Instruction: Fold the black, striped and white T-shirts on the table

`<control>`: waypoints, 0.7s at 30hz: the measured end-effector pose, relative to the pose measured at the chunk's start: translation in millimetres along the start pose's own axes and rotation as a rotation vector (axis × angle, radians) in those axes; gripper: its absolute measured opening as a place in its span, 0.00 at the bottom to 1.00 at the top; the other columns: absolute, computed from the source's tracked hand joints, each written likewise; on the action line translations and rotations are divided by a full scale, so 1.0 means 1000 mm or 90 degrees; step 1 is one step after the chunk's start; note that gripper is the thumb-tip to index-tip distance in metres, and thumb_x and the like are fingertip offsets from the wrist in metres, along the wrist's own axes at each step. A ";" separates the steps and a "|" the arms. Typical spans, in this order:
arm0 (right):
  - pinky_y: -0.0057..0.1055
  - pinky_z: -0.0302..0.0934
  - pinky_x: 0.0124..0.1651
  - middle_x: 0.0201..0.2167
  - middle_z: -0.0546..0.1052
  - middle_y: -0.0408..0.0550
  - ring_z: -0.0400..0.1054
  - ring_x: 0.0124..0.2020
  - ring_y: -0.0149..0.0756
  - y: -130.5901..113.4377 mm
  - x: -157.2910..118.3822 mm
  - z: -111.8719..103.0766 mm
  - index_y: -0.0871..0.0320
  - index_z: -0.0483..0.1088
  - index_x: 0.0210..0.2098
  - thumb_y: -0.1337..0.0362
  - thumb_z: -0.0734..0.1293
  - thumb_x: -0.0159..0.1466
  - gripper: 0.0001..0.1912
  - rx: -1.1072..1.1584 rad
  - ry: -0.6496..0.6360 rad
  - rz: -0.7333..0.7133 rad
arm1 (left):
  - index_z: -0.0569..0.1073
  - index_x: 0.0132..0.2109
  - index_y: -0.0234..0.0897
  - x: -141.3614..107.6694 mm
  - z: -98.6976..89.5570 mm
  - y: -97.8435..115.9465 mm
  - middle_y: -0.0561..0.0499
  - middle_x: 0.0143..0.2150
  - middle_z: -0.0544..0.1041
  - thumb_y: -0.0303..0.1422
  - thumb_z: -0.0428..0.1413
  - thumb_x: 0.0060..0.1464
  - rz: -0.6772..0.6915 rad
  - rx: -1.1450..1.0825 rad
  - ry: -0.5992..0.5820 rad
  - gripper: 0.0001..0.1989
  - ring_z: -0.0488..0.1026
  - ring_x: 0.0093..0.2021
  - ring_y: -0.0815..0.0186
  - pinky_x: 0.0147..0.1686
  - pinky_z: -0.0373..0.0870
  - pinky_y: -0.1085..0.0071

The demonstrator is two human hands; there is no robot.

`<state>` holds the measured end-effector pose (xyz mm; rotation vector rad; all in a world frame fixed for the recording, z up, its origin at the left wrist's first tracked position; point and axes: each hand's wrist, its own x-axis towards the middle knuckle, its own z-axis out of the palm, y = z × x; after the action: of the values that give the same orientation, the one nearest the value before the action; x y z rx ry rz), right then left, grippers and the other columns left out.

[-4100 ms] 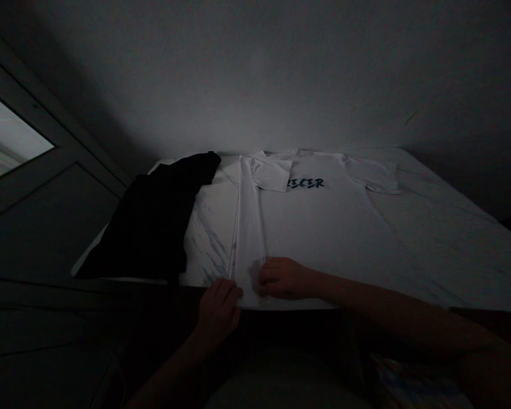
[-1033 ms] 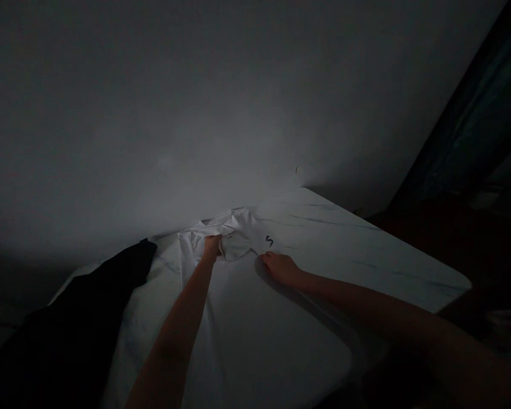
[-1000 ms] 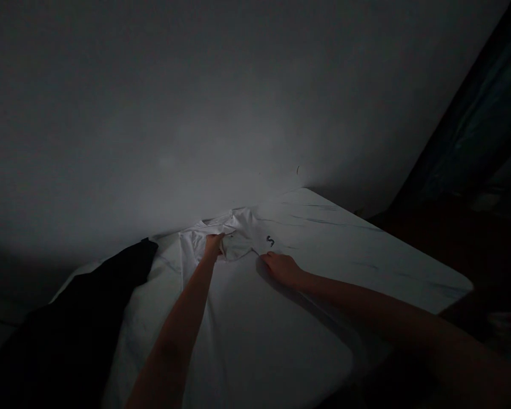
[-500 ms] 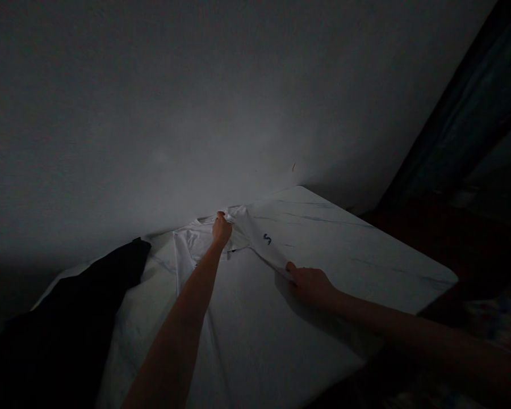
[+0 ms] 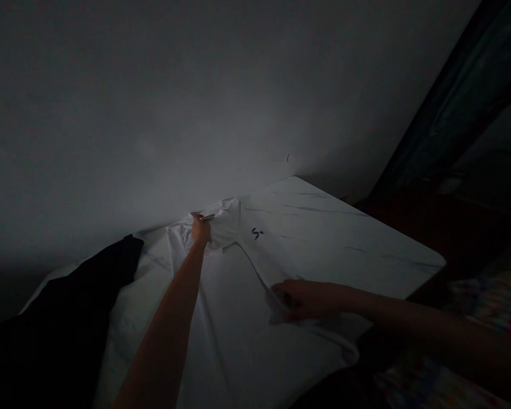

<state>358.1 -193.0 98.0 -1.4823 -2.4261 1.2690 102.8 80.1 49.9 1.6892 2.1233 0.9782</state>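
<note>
A white long-sleeved shirt (image 5: 238,307) lies spread on the table, its collar end toward the wall. A small dark mark like an S shows on its right sleeve. My left hand (image 5: 201,230) is closed on the fabric near the collar, its forearm crossing over the left side of the shirt. Lower on the right, my right hand (image 5: 300,298) is closed on the sleeve at the shirt's side; its fingertips are dim and partly hidden. Below it, the shirt's lower edge looks folded or rolled by the table's front edge.
A black garment (image 5: 76,295) lies on the left part of the white marble-patterned table (image 5: 349,227). Behind it rises a grey wall (image 5: 196,102). Colourful patterned fabric (image 5: 489,301) is at the lower right, beyond the table edge. The room is dim.
My right hand has drawn the sleeve down and inward over the shirt body. My left hand has shifted slightly left along the collar end. The view has turned a little.
</note>
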 end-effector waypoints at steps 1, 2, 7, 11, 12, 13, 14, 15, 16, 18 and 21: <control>0.31 0.64 0.40 0.47 0.78 0.55 0.74 0.40 0.41 0.003 0.005 -0.006 0.60 0.71 0.55 0.55 0.70 0.60 0.26 0.001 -0.029 -0.018 | 0.68 0.50 0.38 -0.003 0.001 -0.007 0.42 0.41 0.80 0.23 0.52 0.55 -0.008 0.005 -0.006 0.15 0.77 0.42 0.56 0.38 0.68 0.66; 0.30 0.64 0.38 0.45 0.79 0.55 0.74 0.37 0.39 0.008 0.013 -0.014 0.61 0.73 0.54 0.54 0.68 0.62 0.24 -0.004 -0.037 -0.027 | 0.68 0.50 0.38 -0.007 0.001 -0.012 0.43 0.40 0.80 0.24 0.53 0.54 -0.013 0.008 -0.011 0.15 0.77 0.41 0.56 0.37 0.68 0.67; 0.26 0.63 0.41 0.39 0.81 0.50 0.75 0.37 0.35 0.031 0.103 -0.076 0.57 0.77 0.48 0.64 0.63 0.66 0.14 -0.095 0.200 0.008 | 0.67 0.52 0.40 -0.021 0.003 -0.029 0.48 0.37 0.79 0.24 0.52 0.55 -0.009 -0.012 -0.008 0.17 0.77 0.38 0.58 0.35 0.67 0.69; 0.31 0.62 0.50 0.49 0.79 0.53 0.72 0.51 0.42 0.045 0.195 -0.127 0.57 0.77 0.45 0.70 0.62 0.65 0.14 -0.157 0.368 0.088 | 0.68 0.51 0.38 -0.023 0.005 -0.038 0.47 0.37 0.78 0.23 0.51 0.54 0.000 -0.051 0.015 0.17 0.77 0.40 0.60 0.36 0.68 0.70; 0.32 0.62 0.52 0.52 0.78 0.54 0.70 0.54 0.42 0.048 0.215 -0.138 0.57 0.77 0.47 0.71 0.61 0.65 0.16 -0.161 0.392 0.096 | 0.68 0.50 0.38 -0.022 0.006 -0.041 0.47 0.37 0.78 0.24 0.51 0.55 0.003 -0.063 0.021 0.16 0.77 0.40 0.60 0.36 0.68 0.70; 0.33 0.61 0.54 0.54 0.76 0.54 0.69 0.56 0.42 0.051 0.232 -0.147 0.56 0.75 0.49 0.73 0.60 0.65 0.18 -0.165 0.414 0.101 | 0.68 0.49 0.38 -0.021 0.007 -0.043 0.48 0.37 0.78 0.25 0.51 0.55 0.004 -0.077 0.025 0.14 0.77 0.39 0.60 0.37 0.68 0.70; 0.33 0.60 0.55 0.56 0.75 0.54 0.68 0.57 0.41 0.054 0.248 -0.155 0.56 0.74 0.51 0.74 0.59 0.65 0.20 -0.168 0.433 0.103 | 0.69 0.48 0.38 -0.020 0.008 -0.045 0.48 0.36 0.78 0.26 0.51 0.56 0.005 -0.092 0.029 0.12 0.77 0.39 0.60 0.36 0.68 0.70; 0.33 0.60 0.56 0.58 0.73 0.53 0.67 0.58 0.40 0.057 0.261 -0.161 0.56 0.73 0.53 0.76 0.59 0.64 0.22 -0.170 0.444 0.099 | 0.69 0.47 0.38 -0.019 0.010 -0.048 0.49 0.36 0.78 0.28 0.51 0.57 0.004 -0.107 0.032 0.10 0.77 0.38 0.61 0.36 0.68 0.70; 0.33 0.59 0.57 0.58 0.73 0.53 0.67 0.58 0.38 0.061 0.273 -0.167 0.56 0.72 0.54 0.77 0.59 0.63 0.24 -0.172 0.447 0.088 | 0.70 0.45 0.38 -0.018 0.011 -0.050 0.49 0.36 0.78 0.29 0.51 0.57 0.005 -0.125 0.036 0.09 0.77 0.38 0.61 0.36 0.68 0.70; 0.30 0.59 0.57 0.57 0.74 0.51 0.68 0.57 0.35 0.068 0.292 -0.177 0.57 0.73 0.53 0.79 0.60 0.60 0.24 -0.172 0.424 0.054 | 0.71 0.42 0.39 -0.018 0.013 -0.054 0.49 0.37 0.79 0.29 0.49 0.58 0.012 -0.170 0.041 0.07 0.77 0.40 0.62 0.37 0.69 0.71; 0.28 0.62 0.53 0.51 0.78 0.51 0.72 0.52 0.34 0.080 0.311 -0.187 0.60 0.75 0.49 0.79 0.63 0.57 0.22 -0.164 0.351 -0.003 | 0.71 0.41 0.39 -0.019 0.015 -0.056 0.48 0.39 0.79 0.29 0.48 0.58 0.016 -0.237 0.047 0.08 0.77 0.42 0.61 0.40 0.69 0.70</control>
<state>323.0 175.1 57.5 -1.6090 -2.2568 0.4567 74.8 61.9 -0.8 1.5166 1.8201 1.3633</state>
